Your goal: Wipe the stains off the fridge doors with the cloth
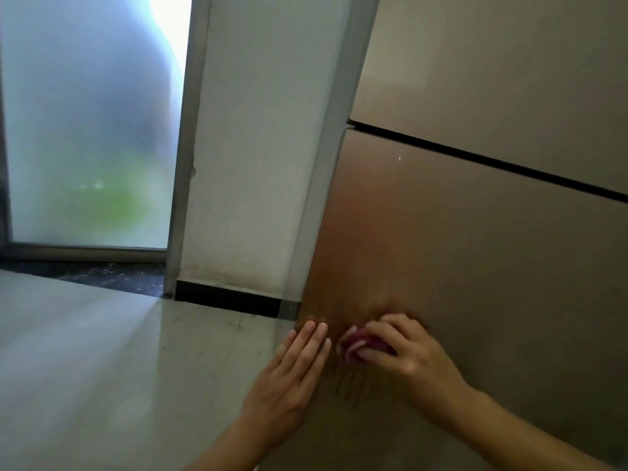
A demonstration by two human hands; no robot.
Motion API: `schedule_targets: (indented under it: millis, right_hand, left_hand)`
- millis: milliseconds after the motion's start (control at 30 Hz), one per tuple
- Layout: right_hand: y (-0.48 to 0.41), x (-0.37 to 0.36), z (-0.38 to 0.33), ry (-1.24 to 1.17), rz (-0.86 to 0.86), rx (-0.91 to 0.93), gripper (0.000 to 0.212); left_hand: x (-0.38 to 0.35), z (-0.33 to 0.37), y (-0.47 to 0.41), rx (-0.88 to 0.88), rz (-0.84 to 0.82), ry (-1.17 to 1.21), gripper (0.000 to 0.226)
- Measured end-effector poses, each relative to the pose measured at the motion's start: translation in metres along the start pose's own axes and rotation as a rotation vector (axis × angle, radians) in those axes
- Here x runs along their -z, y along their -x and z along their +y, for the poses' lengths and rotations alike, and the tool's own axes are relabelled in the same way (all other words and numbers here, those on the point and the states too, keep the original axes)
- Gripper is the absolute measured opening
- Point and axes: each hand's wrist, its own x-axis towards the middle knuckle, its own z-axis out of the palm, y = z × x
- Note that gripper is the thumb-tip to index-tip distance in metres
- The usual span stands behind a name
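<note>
While cloth (353,350) fills right grip (404,351), seemingly bunched

Count of the fridge front, hands and surroundings.
Two fridge doors: upper door (492,79) and lower door (475,249), with one dark gap (492,161) between them. Two hands: left hand (289,379) and right hand (407,355). One cloth (353,348), purplish and bunched. One patch of stains (350,385), thin dark streaks too fine to count singly. One frosted glass panel (85,130). One white wall column (255,147). One black skirting strip (231,300). One floor (102,368).
</note>
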Motion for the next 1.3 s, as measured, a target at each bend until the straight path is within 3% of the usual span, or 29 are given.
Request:
schedule_targets:
  millis: [67,100,167,300,433,533,600,700,767,833,900,1000,1100,1200,1233,1300]
  right_hand:
    - [0.02,0.011,0.0,-0.166,-0.245,0.008,0.018]
    - [0.016,0.021,0.004,-0.228,-0.276,-0.003,0.023]
    - [-0.016,0.047,0.013,-0.211,-0.132,-0.031,0.03]
    - [-0.12,0.075,0.018,-0.049,0.317,-0.226,0.033]
    - [-0.124,0.032,0.006,0.074,0.357,-0.203,0.03]
    - [-0.074,0.013,-0.002,0.075,0.204,-0.001,0.031]
    - [-0.046,0.017,-0.012,0.027,-0.066,0.079,0.029]
    - [-0.047,0.043,-0.014,-0.205,-0.43,0.031,0.026]
    - [-0.074,0.062,-0.01,-0.28,-0.294,-0.013,0.026]
    - [-0.107,0.068,-0.009,-0.164,0.046,-0.097,0.025]
    - [-0.128,0.056,-0.018,-0.042,0.202,-0.19,0.028]
    - [-0.104,0.013,-0.031,0.023,0.131,0.007,0.028]
    - [-0.05,-0.002,-0.034,-0.042,-0.134,0.178,0.022]
    - [-0.008,0.016,-0.019,-0.185,-0.491,0.024,0.013]
    - [0.002,0.025,-0.009,-0.227,-0.503,-0.067,0.017]
    - [0.004,0.048,0.01,-0.283,-0.203,-0.275,0.024]
  left_hand:
    - [0.001,0.003,0.002,0.013,0.0,-0.007,0.062]
    - [0.001,0.005,0.005,0.022,-0.003,-0.011,0.063]
    - [0.0,0.007,0.013,0.035,-0.028,-0.007,0.063]
    - [-0.004,0.014,0.028,0.027,-0.083,-0.031,0.062]
    - [-0.01,0.015,0.03,0.029,-0.084,-0.069,0.062]
    - [-0.011,0.014,0.033,0.033,-0.067,-0.071,0.059]
    - [-0.012,0.017,0.038,0.033,-0.069,-0.054,0.061]
    - [-0.011,0.02,0.044,0.034,-0.084,-0.027,0.065]
    - [-0.009,0.02,0.044,0.05,-0.098,-0.004,0.066]
    - [-0.005,0.021,0.041,0.069,-0.128,0.018,0.064]
    - [-0.002,0.023,0.041,0.078,-0.136,0.032,0.06]
    - [0.0,0.021,0.041,0.055,-0.136,0.028,0.052]
    - [0.004,0.015,0.042,0.011,-0.139,0.02,0.049]
    - [0.011,0.013,0.048,-0.092,-0.189,0.026,0.047]
    - [0.013,0.013,0.048,-0.118,-0.201,0.039,0.043]
    - [0.017,0.013,0.041,-0.103,-0.172,0.094,0.036]
